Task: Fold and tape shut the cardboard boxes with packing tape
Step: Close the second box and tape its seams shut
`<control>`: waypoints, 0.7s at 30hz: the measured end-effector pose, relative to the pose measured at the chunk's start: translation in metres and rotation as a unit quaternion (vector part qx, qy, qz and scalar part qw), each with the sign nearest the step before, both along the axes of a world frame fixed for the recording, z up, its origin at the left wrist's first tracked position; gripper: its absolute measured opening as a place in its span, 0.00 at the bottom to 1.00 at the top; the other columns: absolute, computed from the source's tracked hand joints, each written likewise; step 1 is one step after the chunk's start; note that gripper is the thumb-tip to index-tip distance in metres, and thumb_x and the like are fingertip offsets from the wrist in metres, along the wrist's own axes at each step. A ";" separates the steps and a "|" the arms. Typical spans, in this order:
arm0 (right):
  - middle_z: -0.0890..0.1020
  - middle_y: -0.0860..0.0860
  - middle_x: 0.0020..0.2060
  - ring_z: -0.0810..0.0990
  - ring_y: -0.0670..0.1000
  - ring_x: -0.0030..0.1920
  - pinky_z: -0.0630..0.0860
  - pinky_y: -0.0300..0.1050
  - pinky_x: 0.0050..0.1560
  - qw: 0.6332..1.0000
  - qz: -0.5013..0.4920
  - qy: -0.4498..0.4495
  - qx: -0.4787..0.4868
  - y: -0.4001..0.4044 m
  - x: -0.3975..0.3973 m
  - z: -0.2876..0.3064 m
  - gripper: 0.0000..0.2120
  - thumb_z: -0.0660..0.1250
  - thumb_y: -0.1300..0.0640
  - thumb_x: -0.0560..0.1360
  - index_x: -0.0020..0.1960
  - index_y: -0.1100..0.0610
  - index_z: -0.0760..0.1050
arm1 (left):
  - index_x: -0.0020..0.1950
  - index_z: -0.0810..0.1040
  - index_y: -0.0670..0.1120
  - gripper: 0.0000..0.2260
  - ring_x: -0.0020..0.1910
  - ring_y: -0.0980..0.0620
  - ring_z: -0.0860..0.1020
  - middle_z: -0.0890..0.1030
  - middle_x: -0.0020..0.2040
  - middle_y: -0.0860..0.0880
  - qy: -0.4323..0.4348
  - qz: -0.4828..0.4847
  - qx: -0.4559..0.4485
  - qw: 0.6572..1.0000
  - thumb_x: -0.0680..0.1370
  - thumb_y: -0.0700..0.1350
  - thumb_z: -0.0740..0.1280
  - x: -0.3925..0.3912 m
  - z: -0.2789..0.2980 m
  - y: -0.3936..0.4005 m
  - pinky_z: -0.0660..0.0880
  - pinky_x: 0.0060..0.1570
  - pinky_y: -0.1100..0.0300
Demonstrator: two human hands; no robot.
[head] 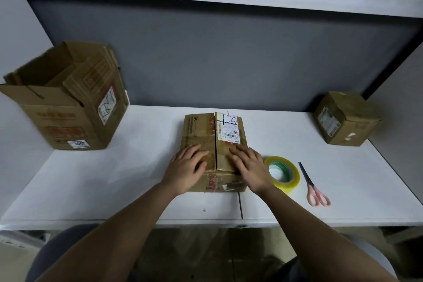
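We have our 2 hands flat on the middle box (201, 130), which sits on the white table (114, 178) straight ahead of us, near the front edge. Our left hand (186, 167) presses the left top flap and our right hand (249, 166) presses the right top flap, fingers straight and spread, palms down, nothing gripped in either. The hands lie apart, 1 on each side of the dark seam that runs down the middle of the box top. Both flaps are folded down and meet at that seam; we see no tape across it. A white label (230, 128) with a barcode and a handwritten mark lies on the far part of the right flap.

The tape roll (283, 173), yellowish with a green core, lies just beside the box on its right, close to our right wrist but apart from it. The scissors (312, 186), with pink handles toward us and blades pointing away, lie on the table just right of the roll.

At the table's far left stands a bigger box (68, 110), its top flaps up and open, with labels on its side and front. At the far right, against the wall, sits a small box (345, 119) with its top closed. A grey panel (229, 59) rises behind the table.
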State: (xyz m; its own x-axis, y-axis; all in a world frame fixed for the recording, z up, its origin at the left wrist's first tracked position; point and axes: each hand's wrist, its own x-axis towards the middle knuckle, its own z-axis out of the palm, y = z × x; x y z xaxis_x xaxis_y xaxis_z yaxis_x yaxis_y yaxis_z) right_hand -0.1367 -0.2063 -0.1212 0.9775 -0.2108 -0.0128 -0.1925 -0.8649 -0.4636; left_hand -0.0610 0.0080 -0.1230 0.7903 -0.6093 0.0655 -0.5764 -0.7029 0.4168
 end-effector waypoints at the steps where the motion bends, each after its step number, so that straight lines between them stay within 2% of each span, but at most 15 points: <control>1: 0.66 0.49 0.71 0.61 0.54 0.72 0.62 0.51 0.69 1.000 -0.019 -0.014 -0.016 0.003 0.007 0.001 0.23 0.51 0.39 0.80 0.72 0.46 0.65 | 0.70 0.68 0.53 0.21 0.75 0.50 0.57 0.62 0.75 0.52 0.007 0.009 -0.014 1.000 0.79 0.57 0.53 0.004 0.002 -0.006 0.55 0.73 0.53; 2: 0.68 0.51 0.68 0.64 0.55 0.69 0.65 0.51 0.65 0.999 -0.031 -0.023 -0.036 0.007 0.015 0.002 0.20 0.54 0.44 0.81 0.70 0.50 0.67 | 0.67 0.69 0.51 0.16 0.74 0.50 0.59 0.63 0.74 0.52 0.007 0.018 -0.021 1.000 0.80 0.52 0.58 0.007 0.005 -0.012 0.56 0.71 0.54; 4: 0.65 0.52 0.70 0.62 0.54 0.71 0.66 0.52 0.64 0.998 -0.025 -0.030 -0.049 0.016 0.026 0.002 0.19 0.55 0.48 0.81 0.71 0.52 0.64 | 0.67 0.67 0.50 0.16 0.74 0.51 0.59 0.62 0.74 0.52 0.010 0.037 -0.009 0.999 0.80 0.49 0.59 0.013 0.008 -0.021 0.54 0.72 0.54; 6: 0.56 0.47 0.76 0.52 0.52 0.76 0.62 0.54 0.69 0.999 0.015 -0.005 -0.052 0.020 0.032 -0.001 0.23 0.52 0.49 0.82 0.76 0.46 0.56 | 0.76 0.56 0.53 0.23 0.77 0.54 0.50 0.54 0.78 0.54 0.021 0.036 0.039 0.998 0.81 0.52 0.55 0.018 0.003 -0.025 0.48 0.74 0.49; 8: 0.49 0.43 0.78 0.43 0.52 0.78 0.60 0.56 0.72 0.993 0.045 0.035 -0.102 0.020 0.031 -0.005 0.25 0.45 0.43 0.81 0.78 0.41 0.49 | 0.78 0.47 0.59 0.26 0.77 0.54 0.43 0.46 0.78 0.58 0.016 0.017 0.093 0.995 0.79 0.58 0.44 0.018 -0.005 -0.024 0.43 0.74 0.44; 10: 0.44 0.42 0.78 0.39 0.52 0.78 0.59 0.55 0.72 0.987 0.048 0.048 -0.148 0.019 0.030 -0.010 0.33 0.34 0.35 0.73 0.78 0.40 0.46 | 0.77 0.46 0.61 0.32 0.77 0.54 0.41 0.44 0.78 0.59 -0.011 0.008 0.112 0.994 0.72 0.63 0.35 0.018 -0.012 -0.021 0.42 0.73 0.43; 12: 0.43 0.42 0.78 0.38 0.52 0.78 0.58 0.55 0.72 0.983 0.050 0.052 -0.166 0.020 0.031 -0.013 0.38 0.29 0.34 0.69 0.78 0.40 0.44 | 0.77 0.46 0.62 0.34 0.77 0.54 0.41 0.44 0.78 0.59 -0.034 0.003 0.121 0.992 0.70 0.64 0.33 0.019 -0.017 -0.019 0.42 0.73 0.42; 16: 0.41 0.43 0.78 0.37 0.52 0.77 0.56 0.55 0.74 0.982 0.056 0.053 -0.174 0.019 0.032 -0.015 0.39 0.27 0.34 0.68 0.78 0.41 0.42 | 0.77 0.48 0.62 0.34 0.78 0.53 0.43 0.46 0.79 0.58 -0.056 0.007 0.133 0.989 0.70 0.64 0.33 0.022 -0.020 -0.021 0.42 0.73 0.42; 21: 0.41 0.42 0.78 0.36 0.49 0.77 0.53 0.56 0.75 0.984 0.067 0.045 -0.157 0.023 0.021 -0.015 0.37 0.28 0.35 0.70 0.78 0.41 0.42 | 0.77 0.45 0.62 0.35 0.77 0.54 0.41 0.44 0.79 0.58 -0.037 0.024 0.133 0.990 0.68 0.63 0.31 0.017 -0.017 -0.023 0.40 0.73 0.45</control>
State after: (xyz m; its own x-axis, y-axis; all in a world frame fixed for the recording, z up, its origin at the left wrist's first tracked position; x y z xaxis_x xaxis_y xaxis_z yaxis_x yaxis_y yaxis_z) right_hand -0.1155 -0.1830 -0.1360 0.9947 -0.0867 -0.0553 -0.0944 -0.9832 -0.1565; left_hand -0.0436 -0.0150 -0.1399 0.8172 -0.5753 -0.0340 -0.5624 -0.8091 0.1706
